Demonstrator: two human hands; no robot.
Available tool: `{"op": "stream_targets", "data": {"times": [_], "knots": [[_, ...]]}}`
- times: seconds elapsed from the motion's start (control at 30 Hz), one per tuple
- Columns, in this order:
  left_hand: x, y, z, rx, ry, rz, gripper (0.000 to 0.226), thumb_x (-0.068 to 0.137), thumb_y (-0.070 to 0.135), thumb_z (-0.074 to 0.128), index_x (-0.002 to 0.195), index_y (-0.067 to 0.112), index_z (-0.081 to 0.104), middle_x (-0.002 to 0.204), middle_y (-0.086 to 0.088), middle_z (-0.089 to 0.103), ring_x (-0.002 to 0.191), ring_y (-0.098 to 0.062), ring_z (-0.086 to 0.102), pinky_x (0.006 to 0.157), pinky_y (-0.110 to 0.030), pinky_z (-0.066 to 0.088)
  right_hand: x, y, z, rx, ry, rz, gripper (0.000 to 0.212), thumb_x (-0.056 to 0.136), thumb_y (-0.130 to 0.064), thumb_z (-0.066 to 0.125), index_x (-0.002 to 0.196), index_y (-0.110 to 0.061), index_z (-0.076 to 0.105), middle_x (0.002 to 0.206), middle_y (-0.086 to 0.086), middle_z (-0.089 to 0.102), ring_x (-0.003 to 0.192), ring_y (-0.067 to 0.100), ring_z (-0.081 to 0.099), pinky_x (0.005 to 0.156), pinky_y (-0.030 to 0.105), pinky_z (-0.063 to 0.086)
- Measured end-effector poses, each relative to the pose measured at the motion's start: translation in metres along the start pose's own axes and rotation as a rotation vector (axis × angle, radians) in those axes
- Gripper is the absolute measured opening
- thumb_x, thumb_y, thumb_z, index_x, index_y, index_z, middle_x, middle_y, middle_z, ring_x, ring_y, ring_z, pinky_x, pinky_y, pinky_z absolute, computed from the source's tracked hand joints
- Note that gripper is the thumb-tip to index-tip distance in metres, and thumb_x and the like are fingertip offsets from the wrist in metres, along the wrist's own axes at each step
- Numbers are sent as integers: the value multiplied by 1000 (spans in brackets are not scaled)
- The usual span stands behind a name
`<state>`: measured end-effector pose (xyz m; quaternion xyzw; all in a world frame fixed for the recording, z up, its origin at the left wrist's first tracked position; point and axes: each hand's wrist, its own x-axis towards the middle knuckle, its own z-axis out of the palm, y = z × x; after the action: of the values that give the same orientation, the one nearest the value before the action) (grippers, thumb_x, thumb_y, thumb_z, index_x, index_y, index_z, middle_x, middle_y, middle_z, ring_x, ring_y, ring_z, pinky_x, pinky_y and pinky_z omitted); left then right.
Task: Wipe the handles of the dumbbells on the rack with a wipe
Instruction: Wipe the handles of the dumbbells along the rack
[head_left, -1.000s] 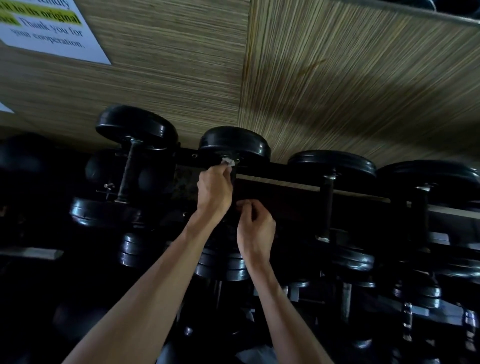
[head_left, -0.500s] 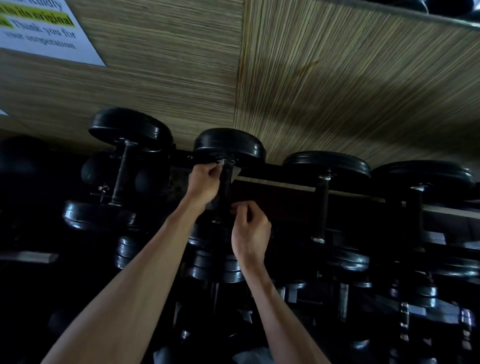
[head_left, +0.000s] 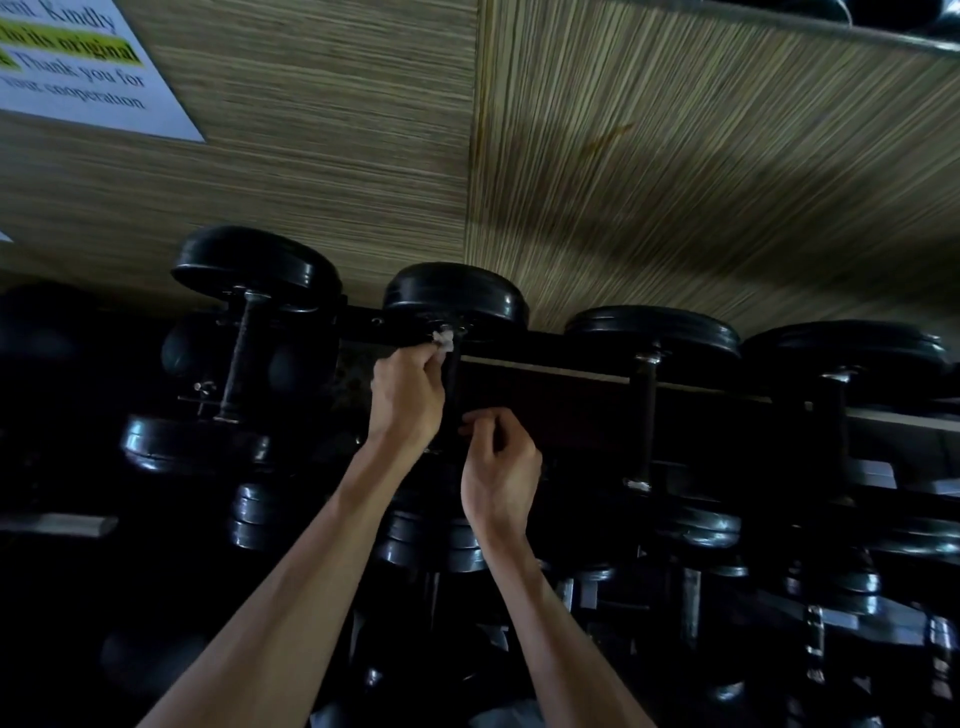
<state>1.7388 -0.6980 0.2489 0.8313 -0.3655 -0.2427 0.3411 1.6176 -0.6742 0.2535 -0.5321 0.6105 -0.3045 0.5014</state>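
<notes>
Black dumbbells stand in a row on the top tier of a dark rack (head_left: 571, 387). My left hand (head_left: 408, 397) pinches a small white wipe (head_left: 444, 339) at the upper end of the handle (head_left: 451, 382) of the second dumbbell (head_left: 454, 293) from the left, just under its far head. My right hand (head_left: 498, 470) sits lower on the same handle with fingers curled round it. The handle's lower part is hidden behind both hands.
A dumbbell (head_left: 257, 270) stands to the left and two more (head_left: 652, 332) (head_left: 841, 345) to the right on the same tier. Lower tiers hold several darker dumbbells (head_left: 431, 545). A wood-grain wall (head_left: 623, 182) rises behind, with a printed notice (head_left: 78, 67) at upper left.
My left hand with the wipe slid down the handle and is back up at its top end. My right hand stayed low on the handle.
</notes>
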Motion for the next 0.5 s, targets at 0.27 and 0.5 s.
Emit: {"op": "stream_targets", "data": {"times": [0.27, 0.5], "knots": [[2, 5, -2, -28, -19, -40, 28, 102, 23, 51, 100, 6, 73, 68, 14, 55, 60, 2, 52, 54, 0, 38, -1, -1, 0, 11, 2, -14, 30, 102, -19, 47, 79, -20, 67, 59, 9, 64, 40, 11, 43, 42, 24, 38], [3, 8, -3, -111, -3, -63, 20, 101, 21, 55, 105, 19, 74, 72, 15, 61, 56, 1, 56, 57, -8, 47, -2, 0, 0, 15, 3, 1, 30, 102, -22, 48, 81, -22, 68, 58, 8, 63, 41, 9, 43, 44, 23, 38]]}}
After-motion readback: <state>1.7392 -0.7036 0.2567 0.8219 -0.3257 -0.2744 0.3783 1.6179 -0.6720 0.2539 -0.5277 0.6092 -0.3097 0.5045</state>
